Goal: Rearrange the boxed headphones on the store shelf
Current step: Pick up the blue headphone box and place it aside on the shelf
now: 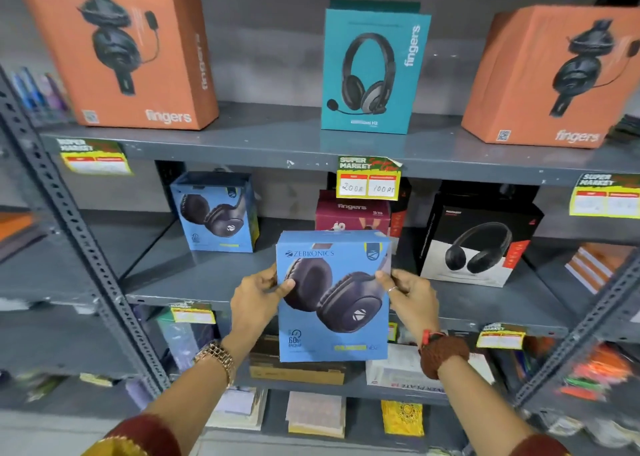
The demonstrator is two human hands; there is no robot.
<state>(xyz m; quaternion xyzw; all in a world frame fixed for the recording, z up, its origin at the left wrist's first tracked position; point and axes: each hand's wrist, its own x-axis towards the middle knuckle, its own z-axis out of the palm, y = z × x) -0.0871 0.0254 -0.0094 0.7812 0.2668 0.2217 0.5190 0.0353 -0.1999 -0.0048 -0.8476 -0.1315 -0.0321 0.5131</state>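
Note:
I hold a blue Zebronics headphone box [334, 303] upright in front of the middle shelf [194, 275]. My left hand [258, 298] grips its left edge and my right hand [412, 296] grips its right edge. A matching blue box [218, 213] stands at the back left of that shelf. A maroon fingers box [351, 211] stands behind the held box, partly hidden. A black and white box [479, 244] stands to the right. On the top shelf [277, 140] stand two orange fingers boxes [121, 50] [557, 77] and a teal box [374, 71].
Yellow price tags [369, 181] hang from the shelf edges. Perforated grey uprights [79, 233] [588, 327] frame the bay. The lower shelf holds cartons and papers [298, 369]. Books and packets [595, 265] fill the neighbouring bay at right.

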